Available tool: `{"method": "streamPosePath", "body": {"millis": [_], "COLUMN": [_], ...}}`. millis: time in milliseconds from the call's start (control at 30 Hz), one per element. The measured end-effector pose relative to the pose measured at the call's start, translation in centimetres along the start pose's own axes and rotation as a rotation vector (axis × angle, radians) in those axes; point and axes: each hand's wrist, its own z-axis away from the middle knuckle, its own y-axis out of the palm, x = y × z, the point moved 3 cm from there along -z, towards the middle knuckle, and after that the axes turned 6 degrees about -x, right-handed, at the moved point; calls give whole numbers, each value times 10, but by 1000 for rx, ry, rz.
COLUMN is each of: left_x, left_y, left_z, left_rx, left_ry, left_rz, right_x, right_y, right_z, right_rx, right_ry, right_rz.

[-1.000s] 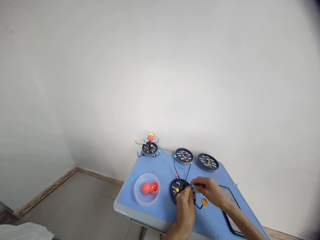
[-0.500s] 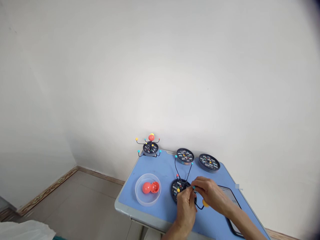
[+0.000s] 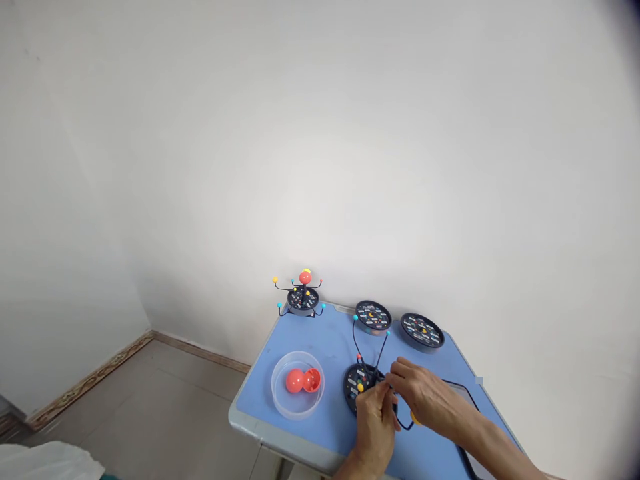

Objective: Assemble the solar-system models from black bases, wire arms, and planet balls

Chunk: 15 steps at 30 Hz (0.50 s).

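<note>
Orrery model (image 3: 353,387), one: at three o'clock of the clear round dish (image 3: 280,405). Left hand (image 3: 374,421), right hand (image 3: 423,395): fingertips clamped on its three-o'clock side, exact piece hidden. Handling, advised: left bracing, right light, thin arms (image 3: 383,349) spared.

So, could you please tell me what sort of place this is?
Probably a plain indoor room, perhaps a home: a blue-topped table stands near a pale wall, with patterned skirting along the floor.
</note>
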Motion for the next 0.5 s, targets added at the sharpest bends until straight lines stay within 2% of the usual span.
{"method": "streamPosePath", "body": {"millis": [367,500], "left_x": [1,2], "left_y": [-2,-2], "left_z": [0,0], "left_rx": [-11,-17], "left_ry": [11,8], "left_rz": [27,27], "right_x": [7,12], "right_y": [-2,-7], "right_z": [-12,-18], "right_rx": [197,245], "right_ry": [167,173], "right_rz": [81,155]}}
